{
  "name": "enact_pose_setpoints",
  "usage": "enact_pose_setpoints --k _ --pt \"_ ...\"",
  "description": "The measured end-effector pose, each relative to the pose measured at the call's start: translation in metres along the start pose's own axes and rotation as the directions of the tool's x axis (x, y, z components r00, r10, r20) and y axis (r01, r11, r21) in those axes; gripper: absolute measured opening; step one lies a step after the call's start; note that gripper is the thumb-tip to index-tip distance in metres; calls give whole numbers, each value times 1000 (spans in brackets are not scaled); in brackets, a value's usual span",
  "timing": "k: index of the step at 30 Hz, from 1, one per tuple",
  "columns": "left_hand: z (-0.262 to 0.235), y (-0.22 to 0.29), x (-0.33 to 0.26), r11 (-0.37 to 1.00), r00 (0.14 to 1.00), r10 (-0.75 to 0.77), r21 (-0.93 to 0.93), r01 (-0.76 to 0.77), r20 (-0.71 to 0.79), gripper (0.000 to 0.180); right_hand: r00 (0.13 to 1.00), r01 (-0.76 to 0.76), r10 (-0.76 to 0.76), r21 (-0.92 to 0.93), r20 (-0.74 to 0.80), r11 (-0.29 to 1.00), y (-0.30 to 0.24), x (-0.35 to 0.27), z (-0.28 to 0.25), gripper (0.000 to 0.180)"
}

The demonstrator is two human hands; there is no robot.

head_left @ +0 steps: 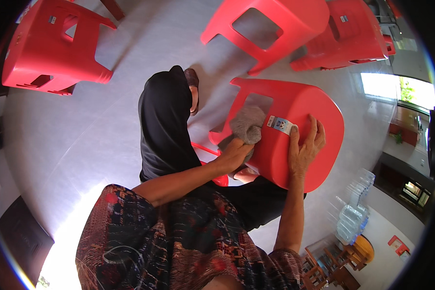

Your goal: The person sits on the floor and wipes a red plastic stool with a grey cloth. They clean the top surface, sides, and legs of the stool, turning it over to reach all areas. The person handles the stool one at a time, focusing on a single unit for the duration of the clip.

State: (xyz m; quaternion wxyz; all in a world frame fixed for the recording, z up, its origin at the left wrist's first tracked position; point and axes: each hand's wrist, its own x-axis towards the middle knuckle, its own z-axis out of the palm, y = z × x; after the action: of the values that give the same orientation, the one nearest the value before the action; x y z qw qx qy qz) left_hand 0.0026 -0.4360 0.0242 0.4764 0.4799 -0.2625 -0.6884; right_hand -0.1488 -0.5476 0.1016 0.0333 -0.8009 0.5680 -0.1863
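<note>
A red plastic stool [285, 104] lies tipped in front of me, its seat facing right and its legs pointing left. My left hand [236, 153] is closed on a grey cloth [248, 124], which is bunched against the stool's side beside an opening between the legs. On the seat end rests my right hand [306, 147], fingers spread, thumb beside a small printed label [281, 124] stuck on the stool. Part of the cloth's lower end is hidden behind my left hand.
More red stools stand around: one [58, 46] at far left, another [275, 29] ahead, and a third [345, 36] at far right. Clear plastic bottles [353, 217] and small wooden furniture [333, 263] are at lower right. My sandalled foot [193, 89] is on the grey floor [96, 121].
</note>
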Motion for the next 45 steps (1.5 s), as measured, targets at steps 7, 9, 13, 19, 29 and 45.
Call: enact_pose_setpoints --k 7,9,13,19,29,45 --pt "33 -12 22 889 876 457 116 -443 -155 28 1000 -21 20 8 17 1000 -6 3 -1 53" --pt "35 0 43 836 835 538 195 -513 -111 28 999 -26 26 1 20 1000 -4 1 -2 53" --pt "23 24 95 797 835 550 317 -515 -28 28 999 -43 43 17 26 999 -5 1 -1 53" --pt "22 51 120 925 913 378 114 -363 -153 32 999 -45 45 14 18 999 -4 2 -3 52" --pt "40 -34 -12 852 886 460 253 -459 59 46 1000 11 -10 55 -17 998 6 1 3 49" --pt "-10 -103 87 904 976 -125 384 186 -177 67 996 -77 74 70 47 995 -3 4 -2 50"
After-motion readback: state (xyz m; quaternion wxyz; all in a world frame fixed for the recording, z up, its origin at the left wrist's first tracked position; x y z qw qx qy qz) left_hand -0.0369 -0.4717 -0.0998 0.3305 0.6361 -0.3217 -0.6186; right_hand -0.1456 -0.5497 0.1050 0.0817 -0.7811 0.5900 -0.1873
